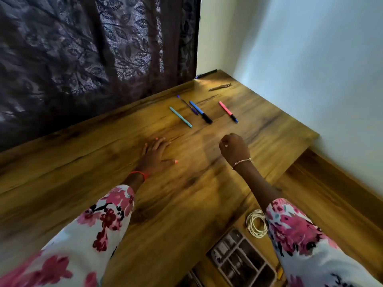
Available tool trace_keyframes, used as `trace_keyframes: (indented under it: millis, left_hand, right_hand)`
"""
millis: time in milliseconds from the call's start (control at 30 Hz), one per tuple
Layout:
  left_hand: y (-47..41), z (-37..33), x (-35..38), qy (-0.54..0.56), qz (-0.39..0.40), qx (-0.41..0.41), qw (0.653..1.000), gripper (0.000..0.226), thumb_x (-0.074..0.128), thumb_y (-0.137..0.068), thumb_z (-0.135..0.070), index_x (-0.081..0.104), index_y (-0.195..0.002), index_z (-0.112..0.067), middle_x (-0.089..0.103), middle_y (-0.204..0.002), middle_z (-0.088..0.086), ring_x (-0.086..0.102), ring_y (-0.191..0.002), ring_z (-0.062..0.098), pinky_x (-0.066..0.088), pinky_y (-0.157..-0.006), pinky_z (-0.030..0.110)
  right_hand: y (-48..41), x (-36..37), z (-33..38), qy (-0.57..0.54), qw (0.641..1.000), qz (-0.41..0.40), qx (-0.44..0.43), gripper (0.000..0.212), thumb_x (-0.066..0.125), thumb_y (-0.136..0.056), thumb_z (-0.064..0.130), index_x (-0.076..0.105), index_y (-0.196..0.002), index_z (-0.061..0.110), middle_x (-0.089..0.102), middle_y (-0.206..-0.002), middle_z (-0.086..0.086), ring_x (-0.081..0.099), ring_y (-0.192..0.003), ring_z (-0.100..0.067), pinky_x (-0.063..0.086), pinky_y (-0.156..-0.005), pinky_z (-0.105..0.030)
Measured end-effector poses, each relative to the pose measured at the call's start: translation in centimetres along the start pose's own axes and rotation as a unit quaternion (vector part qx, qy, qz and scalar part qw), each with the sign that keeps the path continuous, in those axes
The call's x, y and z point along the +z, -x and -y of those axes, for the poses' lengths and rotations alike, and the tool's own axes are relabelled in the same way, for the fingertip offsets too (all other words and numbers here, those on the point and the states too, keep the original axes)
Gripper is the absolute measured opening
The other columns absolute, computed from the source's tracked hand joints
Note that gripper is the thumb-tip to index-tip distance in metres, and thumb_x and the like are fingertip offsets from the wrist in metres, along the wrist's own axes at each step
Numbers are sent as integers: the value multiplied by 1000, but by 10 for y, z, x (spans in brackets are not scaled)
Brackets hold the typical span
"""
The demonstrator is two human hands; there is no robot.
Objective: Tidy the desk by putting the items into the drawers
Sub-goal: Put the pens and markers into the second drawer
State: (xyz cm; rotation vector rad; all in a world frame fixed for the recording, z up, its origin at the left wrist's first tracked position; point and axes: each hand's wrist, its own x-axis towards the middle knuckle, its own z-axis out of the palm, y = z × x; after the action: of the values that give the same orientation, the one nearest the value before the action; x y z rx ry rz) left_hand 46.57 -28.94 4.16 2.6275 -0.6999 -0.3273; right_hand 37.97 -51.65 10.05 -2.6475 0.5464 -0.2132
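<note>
With the blue pen [200,111] as the marker: well to its left and nearer the person, the left hand [155,153] lies flat on the wooden tabletop [83,172], its grip fully spread, fingers straight, holding nothing. Just left of the blue pen is a teal pen [180,117], and a thin purple pen [187,105] lies close against its left side. A pink pen [227,110] lies apart to its right. These four lie roughly side by side, long axes running from the far left toward the near right. Near of the blue pen and a little right, the right hand [235,150] hovers over the tabletop with its grip curled in, and nothing shows inside it. The pink pen lies straight ahead of its knuckles, so this looks the nearer hand for that one, and the left hand for the teal. Beyond the blue pen to the right lie a tan pen [219,86] and, at the back edge, a dark pen [206,73], both lying more crosswise. That makes six pens in all, none yet put away. Far nearer than the blue pen and to its right, one drawer [238,221] stands open, holding one coil of white cord [257,235] and one divided organiser tray [241,256].
</note>
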Motion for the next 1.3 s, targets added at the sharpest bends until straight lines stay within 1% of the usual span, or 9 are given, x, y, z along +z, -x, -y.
trace_keyframes:
  millis: [67, 133, 300, 500, 667, 800, 1033, 1200, 1300]
  left_hand:
    - [-7, 7, 3, -32, -18, 14, 999, 93, 35, -62, -78, 32, -141, -29, 21, -154, -5, 14, -144, 13, 3, -116, 41]
    - [-10, 12, 7, -58, -28, 27, 998, 99, 23, -56, -81, 29, -142, -32, 21, -154, -6, 12, -144, 11, 2, -116, 40]
    - [-16, 14, 13, -51, -55, 36, 997, 94, 24, -60, -80, 32, -141, -32, 24, -153, -7, 13, -143, 9, 3, -116, 39]
    - [-20, 13, 10, -38, -51, 31, 997, 87, 22, -66, -75, 29, -142, -33, 21, -154, -8, 8, -144, 7, -4, -115, 35]
    - [-19, 18, 12, -29, -50, 30, 998, 82, 23, -70, -72, 29, -142, -32, 21, -154, -10, 8, -143, 6, -6, -113, 33]
    - [-20, 21, 12, -23, -50, 30, 998, 82, 24, -70, -71, 29, -142, -30, 21, -154, -9, 9, -143, 6, -6, -113, 32]
    - [-22, 25, 14, -24, -59, 35, 997, 79, 26, -74, -71, 29, -142, -31, 22, -153, -10, 8, -143, 5, -6, -113, 32]
    - [-23, 26, 16, -22, -74, 30, 997, 79, 28, -73, -71, 33, -140, -31, 26, -152, -8, 12, -143, 7, -3, -113, 33]
    - [-23, 26, 16, -14, -80, 29, 996, 79, 28, -72, -71, 35, -139, -30, 27, -151, -8, 14, -142, 8, -1, -114, 34]
  right_hand:
    - [-27, 3, 4, 4, 1000, -6, -16, 23, 48, -90, 13, 66, -97, -1, 59, -104, -17, 58, -94, -32, 45, -76, -33]
    - [-53, 9, 9, 20, 1000, -4, -24, 24, 47, -91, 14, 65, -100, 0, 58, -107, -16, 57, -96, -31, 45, -75, -33]
    - [-116, 34, 23, 36, 998, 18, -52, 27, 45, -91, 11, 60, -111, -1, 56, -112, -19, 55, -103, -35, 45, -83, -38]
    - [-173, 65, 41, 60, 996, 59, -42, 44, 50, -91, 17, 39, -130, 1, 42, -134, -21, 41, -123, -38, 36, -99, -45]
    - [-188, 88, 48, 105, 990, 87, -35, 37, 30, -97, 11, 33, -132, -3, 35, -139, -22, 31, -130, -37, 32, -103, -48]
    - [-194, 98, 49, 55, 995, 80, 12, 45, 24, -97, 10, 22, -136, -14, 29, -142, -30, 31, -131, -40, 27, -106, -45]
    - [-178, 81, 70, -62, 995, 77, 17, 37, 42, -92, 18, 54, -113, -10, 56, -119, -28, 54, -109, -40, 42, -87, -39]
    - [-150, 101, 77, 112, 985, 90, -100, 41, 38, -95, 29, 42, -125, 1, 52, -126, -19, 53, -112, -37, 40, -92, -42]
    - [-139, 109, 76, 163, 975, 73, -135, 36, 32, -98, 25, 40, -124, 2, 50, -125, -15, 55, -108, -34, 43, -81, -40]
